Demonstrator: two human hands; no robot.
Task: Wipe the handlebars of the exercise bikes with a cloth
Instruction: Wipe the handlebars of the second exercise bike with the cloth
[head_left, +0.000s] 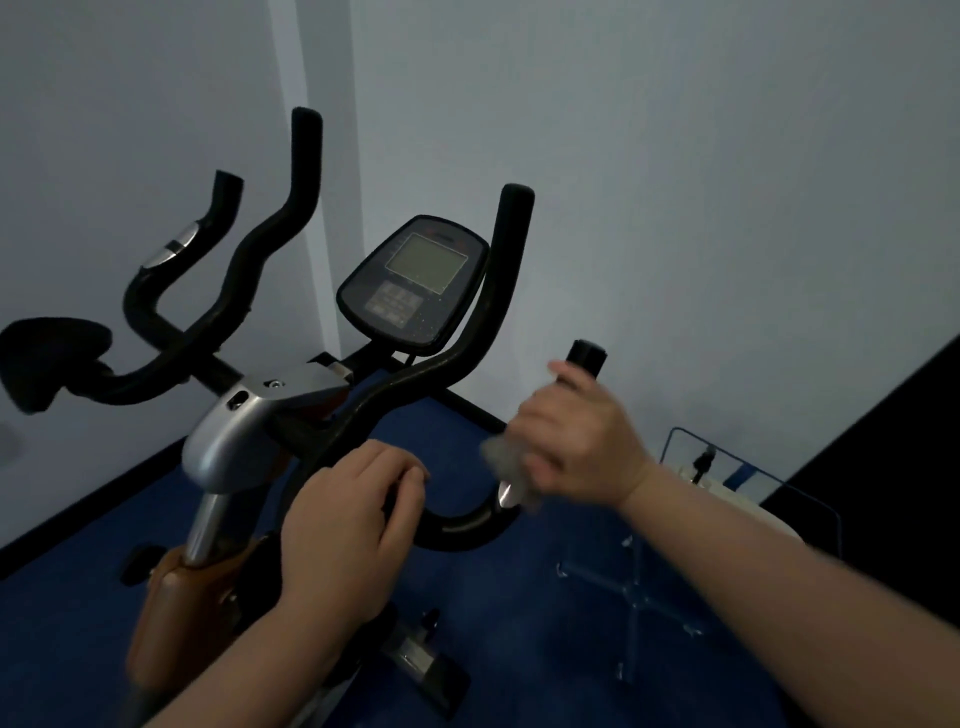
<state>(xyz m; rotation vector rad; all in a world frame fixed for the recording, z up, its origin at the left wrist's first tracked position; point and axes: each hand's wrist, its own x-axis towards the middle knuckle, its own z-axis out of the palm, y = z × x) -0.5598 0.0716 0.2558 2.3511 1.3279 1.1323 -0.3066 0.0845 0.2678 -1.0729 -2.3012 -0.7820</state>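
Note:
An exercise bike stands before me with black curved handlebars (457, 525) and a dark console (415, 283) with a grey screen. My right hand (576, 436) grips the right outer handlebar grip with a grey cloth (506, 460) wrapped under the fingers; the black grip end (587, 356) sticks out above the hand. My left hand (345, 519) curls round the handlebar's near bar close to the silver stem cover (234, 441). The right hand and cloth look blurred. The left-side grips (249, 270) rise free of both hands.
A black elbow pad (49, 358) sits at the far left. The floor (519, 649) is blue, the walls pale. A blue wire-frame stand (639, 597) and a white object (727, 499) sit on the floor at the right, beside a dark panel (883, 457).

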